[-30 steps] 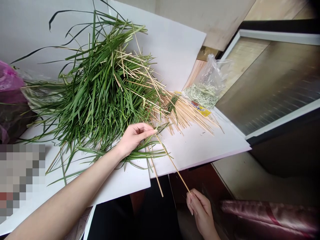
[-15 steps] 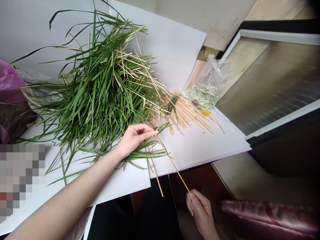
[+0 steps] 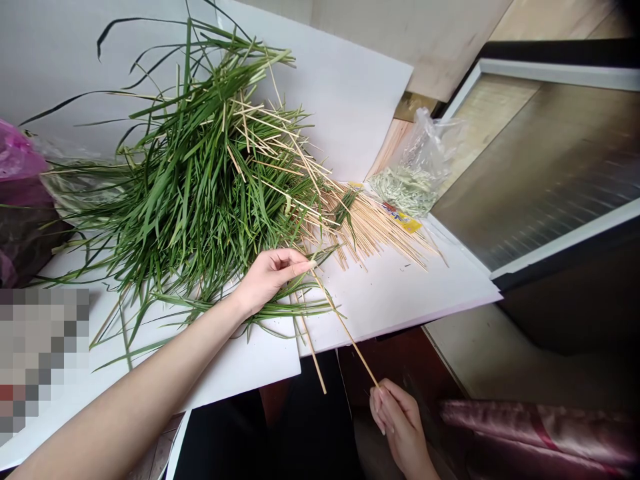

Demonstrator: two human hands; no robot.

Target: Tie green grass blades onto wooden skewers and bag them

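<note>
At the edge of a white foam board [image 3: 400,293], the right hand [image 3: 400,427] pinched a light, stiff bamboo skewer [image 3: 345,327] by its tip, while the left hand [image 3: 270,280] closed at its far end among long green grass blades [image 3: 200,187].

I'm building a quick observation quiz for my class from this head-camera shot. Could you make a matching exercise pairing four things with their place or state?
Things
1. Left hand
2. Right hand
3. Clear plastic bag
4. Pink plastic bag

Places or states
A. Gripping the lower end of a long wooden skewer, below the board's edge
B. At the far left of the view, beside the green leaves
C. Fingers pinching the skewer's upper end
D. At the far corner of the white board, holding pale green material

Right pairs: 1-C, 2-A, 3-D, 4-B
</note>
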